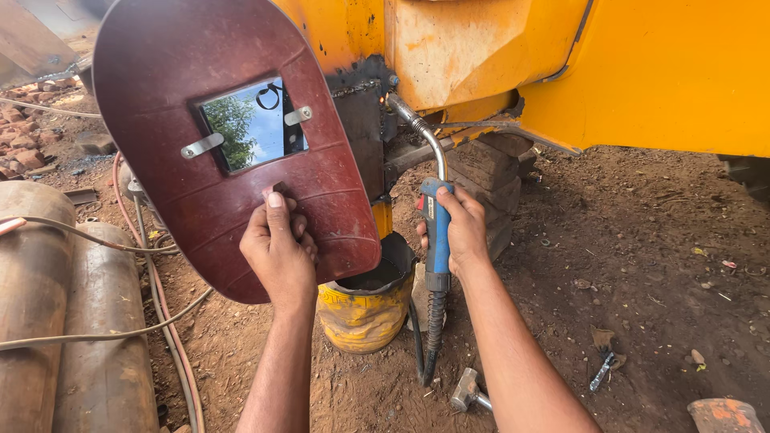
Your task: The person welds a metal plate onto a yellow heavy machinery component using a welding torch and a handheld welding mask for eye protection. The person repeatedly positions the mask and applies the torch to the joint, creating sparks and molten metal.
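Under the yellow machine body (pixel 642 72), the person's right hand (pixel 461 232) is closed round the blue handle of a welding torch (pixel 437 232), whose bent metal neck rises to the dark steel plate (pixel 365 136) at the joint above. The left hand (pixel 277 248) grips a dark red hand shield (pixel 216 136) from behind, fingers wrapped on its grip (the thumb shows flat against the back), holding it up to the left of the joint. To weld well, the shield's dark window would best sit squarely between eyes and torch tip, and the torch hand would want steadying. A yellow drum (pixel 365 309) stands just below the joint, a hammer (pixel 467 391) lies on the dirt near the hose, and rusty cylinders (pixel 72 321) lie well to the left.
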